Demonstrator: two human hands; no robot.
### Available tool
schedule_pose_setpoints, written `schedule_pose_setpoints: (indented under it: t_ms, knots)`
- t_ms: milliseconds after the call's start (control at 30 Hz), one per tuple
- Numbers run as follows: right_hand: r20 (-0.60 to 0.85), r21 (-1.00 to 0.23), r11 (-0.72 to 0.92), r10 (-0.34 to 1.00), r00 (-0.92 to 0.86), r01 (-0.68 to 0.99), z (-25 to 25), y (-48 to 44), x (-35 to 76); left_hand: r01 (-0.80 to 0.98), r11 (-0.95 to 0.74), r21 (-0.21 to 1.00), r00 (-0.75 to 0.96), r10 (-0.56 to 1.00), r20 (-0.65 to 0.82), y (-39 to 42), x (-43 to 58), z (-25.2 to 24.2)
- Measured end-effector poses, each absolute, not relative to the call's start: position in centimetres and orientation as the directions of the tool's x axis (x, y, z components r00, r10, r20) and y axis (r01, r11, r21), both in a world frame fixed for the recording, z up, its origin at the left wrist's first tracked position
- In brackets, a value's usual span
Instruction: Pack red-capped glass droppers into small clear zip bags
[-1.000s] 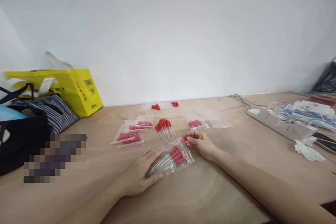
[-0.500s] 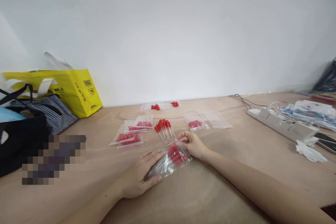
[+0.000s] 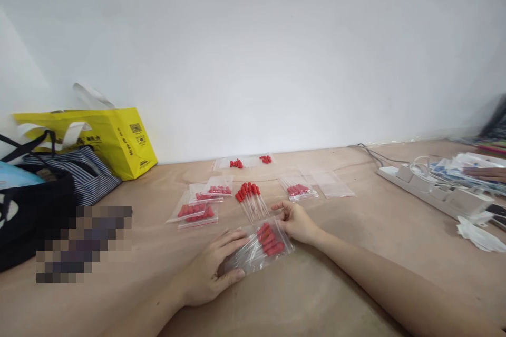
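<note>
A clear zip bag [image 3: 253, 260] of red-bulbed droppers [image 3: 269, 239] lies slanted on the table in front of me, bulbs toward the right end. My left hand [image 3: 213, 268] grips its left end, with fingers along the upper edge and thumb at the lower edge. At the right end, my right hand [image 3: 296, 222] pinches the bag's upper corner with bent fingers. Just beyond the bag, several loose droppers [image 3: 250, 197] lie fanned out, bulbs pointing away from me.
Filled zip bags [image 3: 197, 210] overlap at left. Another filled bag [image 3: 298, 189] and a flat clear bag [image 3: 336, 184] lie at right. More droppers [image 3: 236, 164] rest by the wall. A yellow bag [image 3: 126, 142] stands left; a power strip [image 3: 430, 189] lies right, near a blurred hand-like shape [image 3: 488, 172].
The bag lies flatter, its right end slightly lower, while both hands keep hold of it. The whole view has shifted a little. A brown hand-like shape has appeared over the packets at far right.
</note>
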State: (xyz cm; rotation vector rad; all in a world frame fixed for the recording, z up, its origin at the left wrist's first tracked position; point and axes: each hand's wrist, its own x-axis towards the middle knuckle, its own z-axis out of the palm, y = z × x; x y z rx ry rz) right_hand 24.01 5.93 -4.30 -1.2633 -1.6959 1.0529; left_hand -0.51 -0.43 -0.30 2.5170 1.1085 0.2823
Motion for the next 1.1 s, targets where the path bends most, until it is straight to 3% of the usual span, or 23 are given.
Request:
schedule_pose_setpoints:
  t_ms: [100,267,467,733,900,1100]
  knots:
    - [0.152,-0.884,0.279,0.930,-0.336,0.374,-3.9,5.8,25.8,0.616,-0.660,0.429,0.713,0.699,0.053,-0.2,-0.7,-0.2]
    - [0.093,-0.857,0.362,0.808,-0.582,0.367,-2.9,5.3,27.5,0.587,-0.683,0.434,0.727,0.681,0.089,-0.1,-0.8,-0.3]
    - [0.205,-0.778,0.478,0.807,-0.554,0.408,-2.8,5.3,26.4,0.601,-0.682,0.417,0.723,0.686,0.081,-0.2,-0.5,-0.4]
    - [0.156,-0.771,0.432,0.841,-0.518,0.468,-2.8,4.9,26.2,0.620,-0.674,0.401,0.720,0.692,0.051,-0.1,-0.5,-0.2]
    - [0.147,-0.782,0.496,0.736,-0.661,0.378,-2.1,4.5,28.4,0.562,-0.710,0.426,0.753,0.652,0.093,-0.8,-0.1,-0.6]
    - [0.189,-0.777,0.525,0.721,-0.666,0.348,-2.3,3.4,31.8,0.458,-0.777,0.431,0.836,0.542,0.089,-1.1,2.1,-0.4]
